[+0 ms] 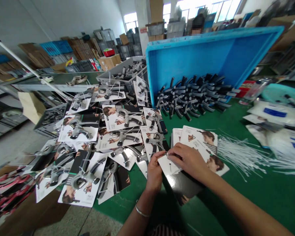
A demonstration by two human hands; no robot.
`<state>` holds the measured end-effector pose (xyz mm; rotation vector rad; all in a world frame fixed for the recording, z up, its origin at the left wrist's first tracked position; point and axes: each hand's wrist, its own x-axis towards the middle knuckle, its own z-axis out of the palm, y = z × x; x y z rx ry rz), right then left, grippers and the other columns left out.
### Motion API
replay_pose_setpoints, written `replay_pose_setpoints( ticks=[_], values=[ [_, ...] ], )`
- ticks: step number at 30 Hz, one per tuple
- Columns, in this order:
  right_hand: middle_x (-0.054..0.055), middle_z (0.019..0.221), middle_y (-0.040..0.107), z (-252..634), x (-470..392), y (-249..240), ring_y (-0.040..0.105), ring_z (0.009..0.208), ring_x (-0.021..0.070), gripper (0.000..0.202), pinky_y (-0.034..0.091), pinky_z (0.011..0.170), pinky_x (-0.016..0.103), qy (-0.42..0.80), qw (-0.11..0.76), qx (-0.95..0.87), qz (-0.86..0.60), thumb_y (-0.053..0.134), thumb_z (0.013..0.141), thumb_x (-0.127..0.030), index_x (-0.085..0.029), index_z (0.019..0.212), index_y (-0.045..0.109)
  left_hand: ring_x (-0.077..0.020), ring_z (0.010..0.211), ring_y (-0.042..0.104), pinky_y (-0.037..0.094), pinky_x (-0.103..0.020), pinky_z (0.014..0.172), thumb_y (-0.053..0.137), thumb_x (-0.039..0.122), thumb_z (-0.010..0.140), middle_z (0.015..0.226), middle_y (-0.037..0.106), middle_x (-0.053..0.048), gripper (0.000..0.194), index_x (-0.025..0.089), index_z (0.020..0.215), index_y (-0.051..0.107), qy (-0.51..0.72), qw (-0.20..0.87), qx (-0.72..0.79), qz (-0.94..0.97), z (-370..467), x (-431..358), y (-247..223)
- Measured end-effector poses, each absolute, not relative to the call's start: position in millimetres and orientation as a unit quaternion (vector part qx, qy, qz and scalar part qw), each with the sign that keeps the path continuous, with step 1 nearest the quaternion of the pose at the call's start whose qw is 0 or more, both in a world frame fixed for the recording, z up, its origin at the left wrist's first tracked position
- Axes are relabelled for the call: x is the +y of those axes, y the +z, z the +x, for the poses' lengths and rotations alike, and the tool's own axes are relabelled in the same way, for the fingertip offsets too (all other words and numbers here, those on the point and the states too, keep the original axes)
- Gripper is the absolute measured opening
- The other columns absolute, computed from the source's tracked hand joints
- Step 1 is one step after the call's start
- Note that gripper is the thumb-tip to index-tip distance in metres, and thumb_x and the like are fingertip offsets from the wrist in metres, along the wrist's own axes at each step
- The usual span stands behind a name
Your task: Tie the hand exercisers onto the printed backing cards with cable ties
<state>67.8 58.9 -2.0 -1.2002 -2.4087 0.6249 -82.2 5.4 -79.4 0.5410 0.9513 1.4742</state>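
Two bare hands meet over a card (178, 185) with a white top and a glossy black lower part. The left hand (154, 173) pinches the card's edge between thumb and fingers; the right hand (186, 160) has its fingertips drawn together at that edge, but what they grasp, if anything, is too small to tell. The card could bend or tear at its edge if both hands pull unevenly. Under and just beyond the right fingers lies a stack (199, 133) of cards, which the wrist or forearm might push askew. Left of the fingers, carded grips (88, 177) overlap in a loose heap; a nudge from the left hand could make some slide. Right of the fingers, white ties (243, 154) fan out, apt to tangle. Farther off, black-and-grey grips (191, 95) crowd a tilted blue crate (211, 49) and, lying interlocked, may spill if one is tugged. A person (198, 24) shows behind it.
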Motion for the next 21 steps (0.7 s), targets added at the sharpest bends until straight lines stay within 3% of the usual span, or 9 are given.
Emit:
replay_pose_setpoints(
  ticks=[3, 6, 11, 17, 21],
  values=[
    [0.002, 0.096, 0.065, 65, 57, 1, 0.062, 0.089, 0.0163, 0.019, 0.042, 0.076, 0.026, 0.210, 0.195, -0.859, -0.425, 0.052, 0.099, -0.031, -0.025, 0.100, 0.070, -0.0199, 0.092, 0.068, 0.052, -0.033, 0.086, 0.069, 0.030, 0.082, 0.102, 0.073, -0.008, 0.031, 0.016, 0.109, 0.066, 0.624, 0.644, 0.393, 0.205, -90, 1, -74],
    [0.002, 0.096, 0.066, 65, 54, 3, 0.062, 0.088, 0.0163, 0.018, 0.041, 0.073, 0.026, 0.198, 0.200, -0.859, -0.428, 0.053, 0.098, -0.031, -0.024, 0.099, 0.069, -0.0250, 0.100, 0.068, 0.052, -0.038, 0.090, 0.056, 0.048, 0.090, 0.105, 0.072, -0.014, 0.044, 0.010, 0.109, 0.069, 0.601, 0.675, 0.380, 0.195, -98, -4, -65],
    [0.002, 0.099, 0.067, 64, 52, 1, 0.062, 0.093, 0.0169, 0.012, 0.042, 0.075, 0.026, 0.203, 0.225, -0.866, -0.398, 0.058, 0.095, -0.028, -0.023, 0.097, 0.069, -0.0200, 0.098, 0.068, 0.051, -0.030, 0.088, 0.076, 0.037, 0.078, 0.105, 0.074, -0.008, 0.044, 0.017, 0.116, 0.068, 0.542, 0.653, 0.457, 0.266, -105, -5, -45],
    [0.002, 0.093, 0.067, 77, 49, 1, 0.062, 0.086, 0.0145, 0.009, 0.045, 0.077, 0.025, 0.294, 0.314, -0.823, -0.371, 0.057, 0.096, -0.023, -0.020, 0.096, 0.065, -0.0241, 0.093, 0.069, 0.053, -0.031, 0.083, 0.085, 0.042, 0.065, 0.106, 0.075, -0.010, 0.050, 0.016, 0.106, 0.073, 0.453, 0.625, 0.518, 0.370, -109, 10, -23],
    [0.005, 0.106, 0.068, 119, 75, 15, 0.062, 0.100, 0.0182, 0.017, 0.046, 0.090, 0.031, 0.264, 0.363, -0.798, -0.402, 0.051, 0.099, -0.029, -0.022, 0.108, 0.064, -0.0237, 0.094, 0.069, 0.053, -0.031, 0.081, 0.083, 0.044, 0.067, 0.111, 0.074, -0.009, 0.052, 0.018, 0.111, 0.072, 0.512, 0.558, 0.561, 0.335, -109, 9, -13]
  ],
)
